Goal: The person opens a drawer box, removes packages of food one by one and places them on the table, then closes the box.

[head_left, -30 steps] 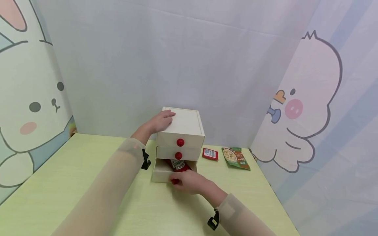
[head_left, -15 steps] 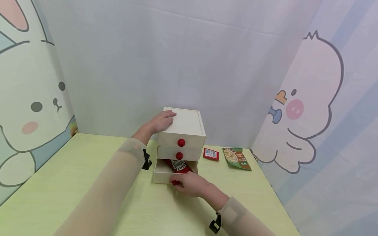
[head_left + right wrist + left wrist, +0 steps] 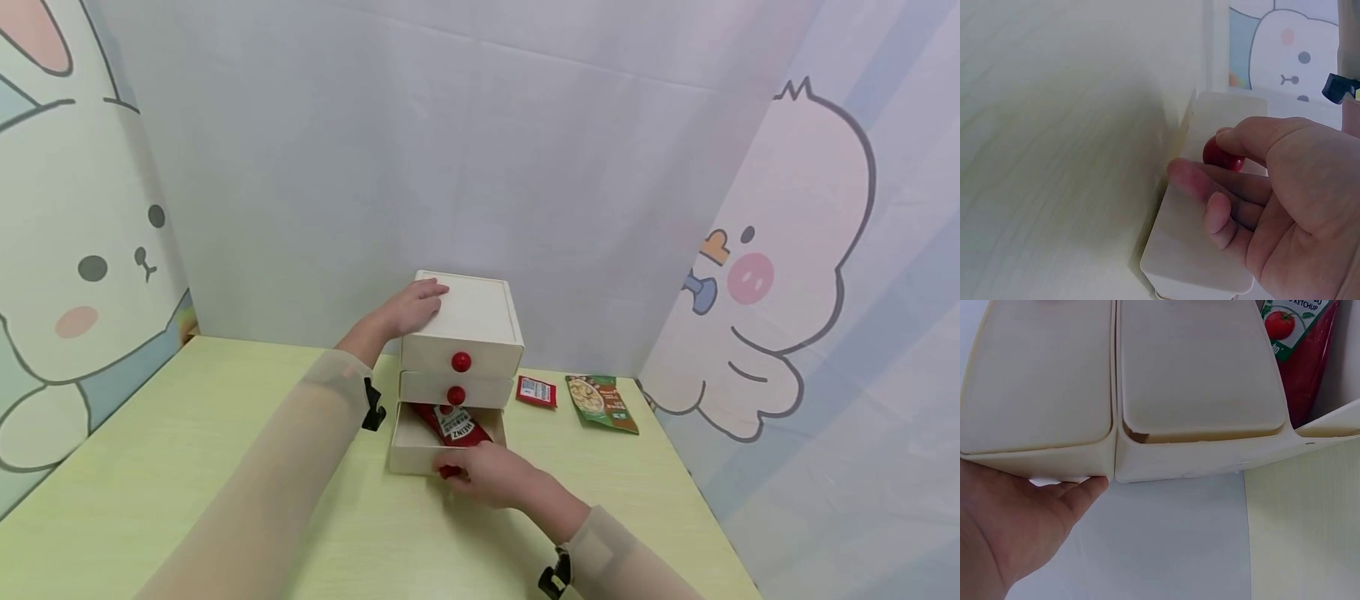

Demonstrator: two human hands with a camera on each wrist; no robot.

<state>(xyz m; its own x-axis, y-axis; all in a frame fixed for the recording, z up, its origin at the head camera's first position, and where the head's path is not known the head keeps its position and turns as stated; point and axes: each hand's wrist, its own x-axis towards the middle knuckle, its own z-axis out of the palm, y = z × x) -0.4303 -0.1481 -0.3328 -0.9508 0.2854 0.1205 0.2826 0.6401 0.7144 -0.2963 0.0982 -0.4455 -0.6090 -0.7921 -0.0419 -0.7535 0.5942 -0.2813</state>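
Observation:
A small white chest of drawers (image 3: pixel 476 310) stands at the back of the table, with a red round knob on each drawer. My left hand (image 3: pixel 412 308) rests on its top at the left edge, fingers laid over the top. In the right wrist view my right hand (image 3: pixel 1272 194) pinches the red knob (image 3: pixel 1215 155) of the bottom drawer (image 3: pixel 411 460) between thumb and fingers. That drawer is pulled out, and a red Heinz ketchup pouch (image 3: pixel 459 427) lies inside it. The left wrist view also shows the ketchup pouch (image 3: pixel 1304 378) in the drawer.
The middle drawer (image 3: pixel 420 388) stands slightly forward below the top drawer (image 3: pixel 423 354). Right of the chest, a small red sachet (image 3: pixel 536 392) and a green and brown food packet (image 3: pixel 602 403) lie on the light yellow table (image 3: pixel 360 533). A grey curtain (image 3: pixel 337 167) hangs behind.
My right hand has drawn the bottom drawer a little further out toward me, and more of the ketchup pouch shows. The left hand has kept its place on the chest.

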